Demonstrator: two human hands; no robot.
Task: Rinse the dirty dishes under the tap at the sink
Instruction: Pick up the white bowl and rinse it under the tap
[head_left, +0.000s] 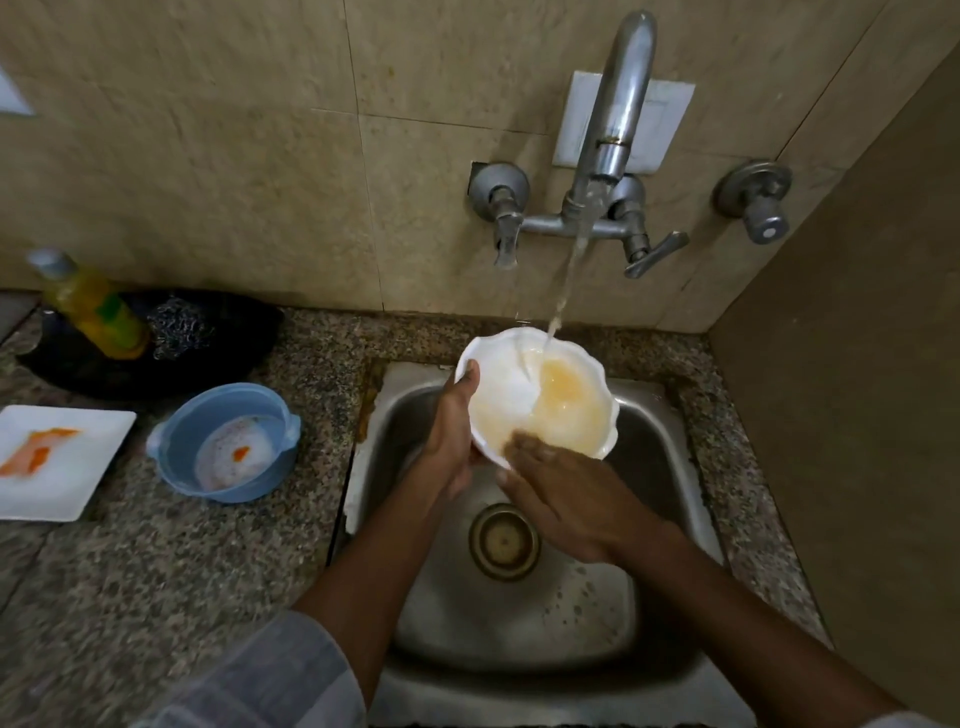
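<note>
A white scalloped bowl (511, 387) with yellowish water in it is held over the steel sink (654, 441). Water runs from the metal tap (621, 104) into the bowl. My left hand (452, 431) grips the bowl's left rim, thumb inside. My right hand (566, 491) lies at the bowl's near rim, fingers reaching inside against the bowl's wall. On the counter at left stand a blue plastic bowl (179, 441) with foam and an orange smear, and a white square plate (78, 478) with orange stains.
A yellow dish-soap bottle (93, 306) and a steel scrubber (179, 325) rest on a black dish (244, 338) at the back left. The granite counter (171, 571) surrounds the sink. A brown wall (857, 364) closes the right side. The drain (504, 540) is below my hands.
</note>
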